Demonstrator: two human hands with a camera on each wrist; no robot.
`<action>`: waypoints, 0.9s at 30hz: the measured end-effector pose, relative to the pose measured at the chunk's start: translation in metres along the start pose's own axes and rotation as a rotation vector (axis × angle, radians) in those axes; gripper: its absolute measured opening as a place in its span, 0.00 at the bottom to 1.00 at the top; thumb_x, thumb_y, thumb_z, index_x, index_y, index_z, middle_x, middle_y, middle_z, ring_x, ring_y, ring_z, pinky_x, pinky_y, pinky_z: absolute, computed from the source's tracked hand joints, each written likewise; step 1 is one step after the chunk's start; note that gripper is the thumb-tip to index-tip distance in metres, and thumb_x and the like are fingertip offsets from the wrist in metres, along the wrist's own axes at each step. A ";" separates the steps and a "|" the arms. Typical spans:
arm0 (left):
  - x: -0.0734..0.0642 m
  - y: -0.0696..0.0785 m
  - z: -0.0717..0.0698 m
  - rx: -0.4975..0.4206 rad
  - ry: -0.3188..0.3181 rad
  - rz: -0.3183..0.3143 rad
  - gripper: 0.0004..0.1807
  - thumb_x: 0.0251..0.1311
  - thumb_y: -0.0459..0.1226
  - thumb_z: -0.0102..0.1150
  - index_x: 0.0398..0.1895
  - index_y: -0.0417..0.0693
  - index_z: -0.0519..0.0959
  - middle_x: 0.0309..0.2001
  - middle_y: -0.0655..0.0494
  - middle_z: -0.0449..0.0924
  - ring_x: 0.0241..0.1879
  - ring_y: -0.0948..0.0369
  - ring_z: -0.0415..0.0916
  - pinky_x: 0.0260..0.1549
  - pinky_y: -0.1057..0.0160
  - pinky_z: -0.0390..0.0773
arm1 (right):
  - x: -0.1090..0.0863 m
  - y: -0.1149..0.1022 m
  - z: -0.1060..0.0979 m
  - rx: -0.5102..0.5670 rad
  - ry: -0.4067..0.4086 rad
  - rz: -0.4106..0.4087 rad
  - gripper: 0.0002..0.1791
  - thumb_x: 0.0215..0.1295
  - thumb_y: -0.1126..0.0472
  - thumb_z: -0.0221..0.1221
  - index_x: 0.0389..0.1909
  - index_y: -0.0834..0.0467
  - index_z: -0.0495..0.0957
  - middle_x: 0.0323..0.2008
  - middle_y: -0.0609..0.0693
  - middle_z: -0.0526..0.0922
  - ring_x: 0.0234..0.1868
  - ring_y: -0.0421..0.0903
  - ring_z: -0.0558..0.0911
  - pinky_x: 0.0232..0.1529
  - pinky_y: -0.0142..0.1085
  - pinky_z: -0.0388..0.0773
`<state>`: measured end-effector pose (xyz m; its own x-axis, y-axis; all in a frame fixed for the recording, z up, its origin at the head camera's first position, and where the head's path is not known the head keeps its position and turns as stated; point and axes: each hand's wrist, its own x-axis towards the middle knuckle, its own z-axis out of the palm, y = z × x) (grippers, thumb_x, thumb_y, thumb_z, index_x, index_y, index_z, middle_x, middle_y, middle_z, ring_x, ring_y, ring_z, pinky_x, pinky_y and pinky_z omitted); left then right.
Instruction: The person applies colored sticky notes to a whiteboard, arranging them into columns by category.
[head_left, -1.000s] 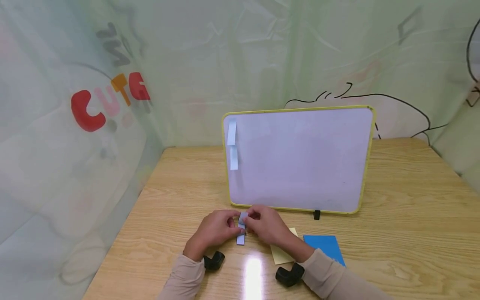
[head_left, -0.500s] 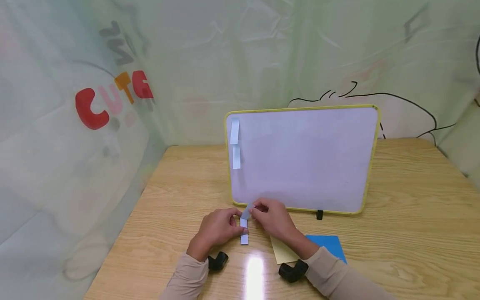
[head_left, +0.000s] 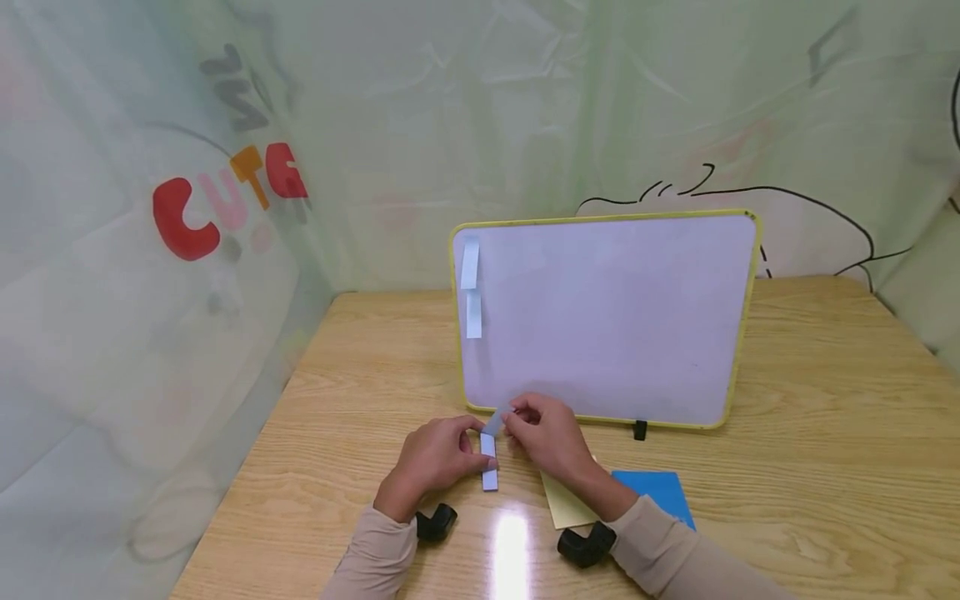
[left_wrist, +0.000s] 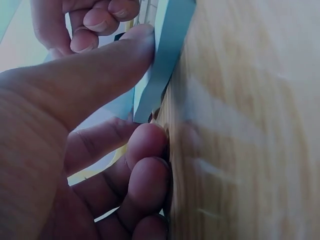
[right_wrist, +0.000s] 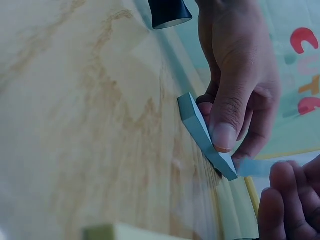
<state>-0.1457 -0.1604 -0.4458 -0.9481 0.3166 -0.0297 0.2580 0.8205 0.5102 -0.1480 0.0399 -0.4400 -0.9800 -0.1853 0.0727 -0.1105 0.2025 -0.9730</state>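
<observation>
Wood-grain table [head_left: 825, 375], glossy; pale printed sheeting [head_left: 450, 125] hangs behind it and at left. Yellow-framed whiteboard [head_left: 600, 317] stands toward rear, two pale-blue strips [head_left: 473, 313] at its left edge. Narrow light-blue pad [head_left: 490, 478], thick straight-edged block, at table surface near whiteboard's lower left corner. Left hand [head_left: 435, 454]: thumb and fingers grip pad. Right hand [head_left: 551, 437]: fingertips pinch raised sheet [head_left: 496, 420] at pad's far end. Printed letters [head_left: 171, 221]: "CUT" legible; following red letter [head_left: 279, 171] unclear.
</observation>
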 end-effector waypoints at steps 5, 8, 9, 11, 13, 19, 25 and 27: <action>0.000 -0.002 0.001 -0.038 -0.005 0.006 0.22 0.50 0.54 0.75 0.45 0.58 0.84 0.21 0.72 0.73 0.20 0.70 0.69 0.21 0.65 0.69 | -0.001 0.001 0.000 0.109 -0.043 0.019 0.09 0.69 0.67 0.60 0.44 0.70 0.79 0.31 0.59 0.86 0.29 0.50 0.86 0.34 0.39 0.84; 0.000 -0.002 0.001 -0.056 -0.002 0.010 0.21 0.50 0.54 0.75 0.45 0.58 0.83 0.21 0.71 0.74 0.21 0.70 0.70 0.22 0.65 0.69 | -0.001 0.001 -0.001 0.141 -0.073 0.012 0.09 0.69 0.67 0.60 0.43 0.70 0.78 0.32 0.61 0.87 0.31 0.53 0.87 0.36 0.39 0.84; 0.000 -0.002 0.001 -0.059 -0.002 0.010 0.21 0.50 0.54 0.75 0.45 0.58 0.83 0.21 0.71 0.74 0.21 0.70 0.70 0.22 0.65 0.69 | -0.001 0.001 -0.001 0.151 -0.083 0.009 0.09 0.70 0.66 0.60 0.43 0.70 0.78 0.32 0.61 0.87 0.32 0.54 0.87 0.36 0.40 0.84; 0.000 -0.003 0.000 -0.066 -0.002 0.013 0.21 0.51 0.54 0.74 0.46 0.58 0.83 0.21 0.71 0.74 0.20 0.70 0.70 0.21 0.65 0.69 | -0.001 0.002 -0.001 0.167 -0.104 0.009 0.09 0.70 0.66 0.60 0.42 0.71 0.78 0.34 0.62 0.87 0.33 0.56 0.87 0.37 0.40 0.84; 0.000 -0.004 0.001 -0.075 -0.004 0.015 0.21 0.52 0.54 0.74 0.46 0.58 0.83 0.21 0.71 0.74 0.20 0.69 0.70 0.21 0.65 0.69 | -0.002 0.002 -0.001 0.177 -0.118 0.012 0.10 0.70 0.65 0.60 0.42 0.71 0.79 0.35 0.62 0.87 0.34 0.57 0.87 0.38 0.40 0.84; 0.000 -0.009 0.001 -0.149 -0.014 0.025 0.17 0.54 0.52 0.72 0.45 0.59 0.83 0.22 0.69 0.75 0.20 0.69 0.69 0.20 0.66 0.68 | -0.003 0.002 0.000 0.213 -0.177 0.039 0.10 0.71 0.68 0.57 0.43 0.72 0.79 0.40 0.66 0.86 0.36 0.57 0.88 0.40 0.42 0.84; 0.000 -0.011 -0.001 -0.239 -0.011 0.035 0.11 0.57 0.46 0.69 0.42 0.56 0.84 0.24 0.68 0.76 0.22 0.68 0.70 0.22 0.67 0.69 | -0.004 0.002 0.002 0.262 -0.209 0.062 0.15 0.74 0.67 0.49 0.44 0.73 0.81 0.42 0.66 0.85 0.39 0.59 0.87 0.41 0.46 0.84; 0.000 -0.012 -0.001 -0.240 -0.004 0.028 0.11 0.58 0.48 0.69 0.42 0.56 0.84 0.25 0.68 0.76 0.23 0.68 0.70 0.24 0.67 0.70 | -0.005 0.001 0.003 0.269 -0.200 0.074 0.16 0.76 0.64 0.49 0.43 0.73 0.81 0.42 0.64 0.86 0.40 0.58 0.88 0.41 0.46 0.84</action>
<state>-0.1493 -0.1706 -0.4508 -0.9401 0.3405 -0.0160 0.2325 0.6748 0.7004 -0.1433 0.0386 -0.4422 -0.9288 -0.3701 -0.0186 0.0334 -0.0334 -0.9989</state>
